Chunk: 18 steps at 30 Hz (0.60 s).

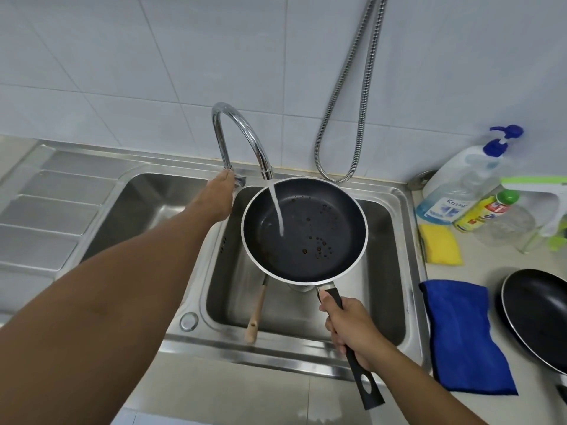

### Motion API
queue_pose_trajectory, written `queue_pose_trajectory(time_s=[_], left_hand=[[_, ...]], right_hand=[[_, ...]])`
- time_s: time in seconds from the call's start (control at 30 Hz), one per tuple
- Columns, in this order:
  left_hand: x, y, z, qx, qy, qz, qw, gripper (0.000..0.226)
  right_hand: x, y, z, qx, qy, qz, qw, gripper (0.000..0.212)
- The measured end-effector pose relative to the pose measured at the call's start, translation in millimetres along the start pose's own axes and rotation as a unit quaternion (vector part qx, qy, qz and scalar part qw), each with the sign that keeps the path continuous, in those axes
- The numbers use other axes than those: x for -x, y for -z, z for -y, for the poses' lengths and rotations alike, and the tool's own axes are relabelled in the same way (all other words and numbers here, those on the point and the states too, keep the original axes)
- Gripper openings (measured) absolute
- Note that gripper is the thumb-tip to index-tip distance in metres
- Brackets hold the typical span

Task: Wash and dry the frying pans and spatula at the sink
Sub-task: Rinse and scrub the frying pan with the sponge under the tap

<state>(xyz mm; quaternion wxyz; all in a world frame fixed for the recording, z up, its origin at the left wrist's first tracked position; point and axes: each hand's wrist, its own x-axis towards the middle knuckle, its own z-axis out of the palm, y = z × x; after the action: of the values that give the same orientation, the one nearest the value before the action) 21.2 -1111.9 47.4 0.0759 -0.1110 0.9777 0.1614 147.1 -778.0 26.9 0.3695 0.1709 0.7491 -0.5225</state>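
Your sink (pixel 395 207): shiny metal, brushed grey, with ridged metal board on its left side. Tap (pixel 239 130) behind sink: mirror-bright metal. Hose (pixel 352 96) on wall behind sink: ribbed shiny metal. Wall (pixel 153 56): smooth glossy tiles. Pan you hold (pixel 306 228) over sink: dark matt inside, pale metal rim, black plastic handle. Spatula (pixel 256 314) in sink: pale wood handle. Right of sink: fluffy blue cloth (pixel 463 335), rough yellow sponge (pixel 440 243), clear plastic bottles (pixel 460 185), second pan (pixel 540 314), glossy black.

White tiled wall (pixel 153 56) behind a pale countertop (pixel 478 271), with a metal hose (pixel 346 96) hanging down
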Motion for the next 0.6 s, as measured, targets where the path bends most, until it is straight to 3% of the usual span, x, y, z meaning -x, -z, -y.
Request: queue_pose_trajectory(time_s=[0.1, 0.2, 0.23, 0.33, 0.4, 0.47, 0.53, 0.6], left_hand=[[17, -8, -8, 0.057, 0.059, -0.023, 0.996, 0.075], [63, -31, -20, 0.072, 0.063, -0.168, 0.981, 0.026], [83, -40, -25, 0.102, 0.052, -0.183, 0.976, 0.013], [139, -75, -37, 0.193, 0.027, -0.105, 0.975, 0.029], [162, -99, -49, 0.269, 0.031, -0.036, 0.962, 0.035], [171, -117, -69, 0.387, 0.093, 0.064, 0.915, 0.033], [166, -128, -89, 0.490, 0.169, 0.151, 0.842, 0.027], [155, -133, -104, 0.561, 0.198, 0.190, 0.781, 0.041]], right_hand=[[-1, 0, 1, -0.005, 0.002, 0.006, 1.000, 0.047], [-1, 0, 4, -0.022, 0.004, 0.019, 1.000, 0.037], [-1, -1, 5, -0.021, 0.005, 0.022, 1.000, 0.029], [-3, -4, 9, -0.008, 0.014, 0.025, 1.000, 0.010], [-2, -8, 12, -0.017, 0.021, 0.036, 0.999, 0.009], [0, -11, 14, -0.026, 0.034, 0.048, 0.998, 0.010], [3, -12, 17, -0.015, 0.057, 0.059, 0.997, 0.009], [4, -12, 17, -0.005, 0.072, 0.069, 0.995, 0.006]])
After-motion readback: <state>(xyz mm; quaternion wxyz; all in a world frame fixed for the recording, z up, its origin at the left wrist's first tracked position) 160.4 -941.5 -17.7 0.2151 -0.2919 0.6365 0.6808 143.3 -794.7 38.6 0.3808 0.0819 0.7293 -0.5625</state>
